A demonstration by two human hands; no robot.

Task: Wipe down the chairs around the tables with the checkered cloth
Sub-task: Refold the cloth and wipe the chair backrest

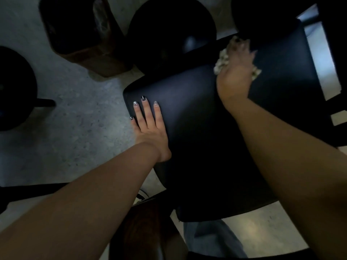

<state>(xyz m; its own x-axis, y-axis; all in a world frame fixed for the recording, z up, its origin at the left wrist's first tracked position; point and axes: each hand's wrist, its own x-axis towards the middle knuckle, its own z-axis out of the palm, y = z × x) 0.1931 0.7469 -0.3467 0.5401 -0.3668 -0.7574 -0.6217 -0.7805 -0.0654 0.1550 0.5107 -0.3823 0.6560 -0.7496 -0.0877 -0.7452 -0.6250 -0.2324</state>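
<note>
A dark padded chair seat [197,128] fills the middle of the head view. My left hand [148,126] lies flat on the seat's left edge, fingers spread, holding nothing. My right hand [235,72] presses the crumpled checkered cloth [221,61] onto the far part of the seat, near the chair's back rail. Only the cloth's light edges show around the hand; its middle is hidden under my palm and fingers.
A round black pedestal base [170,34] stands beyond the chair. A brown box-like object [84,34] sits at the far left on the grey speckled floor [80,119]. Another dark round base [15,89] is at the left edge. My legs show below the seat.
</note>
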